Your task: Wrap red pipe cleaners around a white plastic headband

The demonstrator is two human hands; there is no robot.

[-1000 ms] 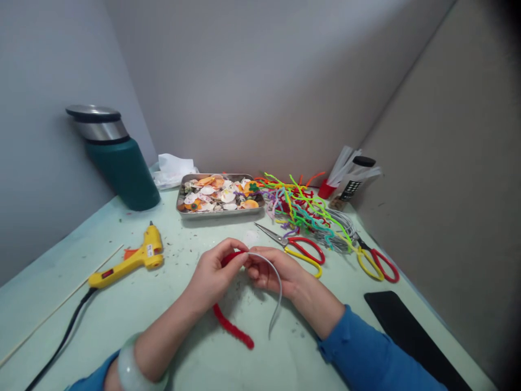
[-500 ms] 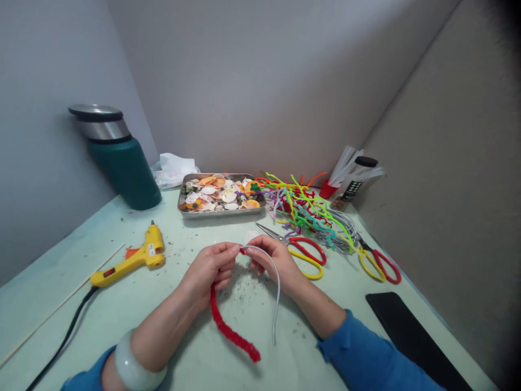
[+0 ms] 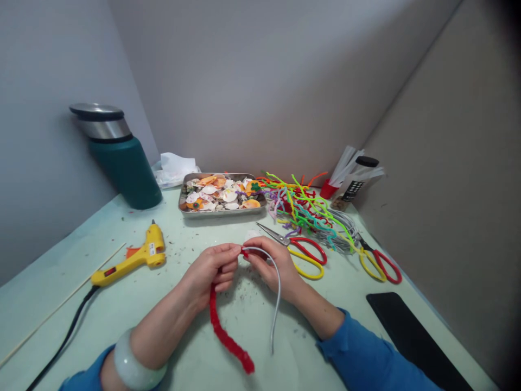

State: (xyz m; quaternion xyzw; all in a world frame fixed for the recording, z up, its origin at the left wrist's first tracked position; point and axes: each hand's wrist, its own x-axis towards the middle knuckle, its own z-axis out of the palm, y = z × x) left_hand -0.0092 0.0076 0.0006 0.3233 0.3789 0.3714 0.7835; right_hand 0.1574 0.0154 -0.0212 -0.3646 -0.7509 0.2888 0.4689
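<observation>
Pale green table (image 3: pixel 122 304) in grey-walled corner, specks of debris scattered on top. Left hand (image 3: pixel 209 271) closed, fingers pinching top of red wrapped section (image 3: pixel 226 334), which hangs down toward table. Right hand (image 3: pixel 271 266) closed, fingertips pinching bare grey headband wire (image 3: pixel 277 296) at arch top, just beside left fingers. Nearby: yellow glue gun (image 3: pixel 130 260), metal tray (image 3: pixel 222 210) of shells, pipe cleaner pile (image 3: pixel 303 209), scissors (image 3: pixel 301 250), green flask (image 3: pixel 120 157).
</observation>
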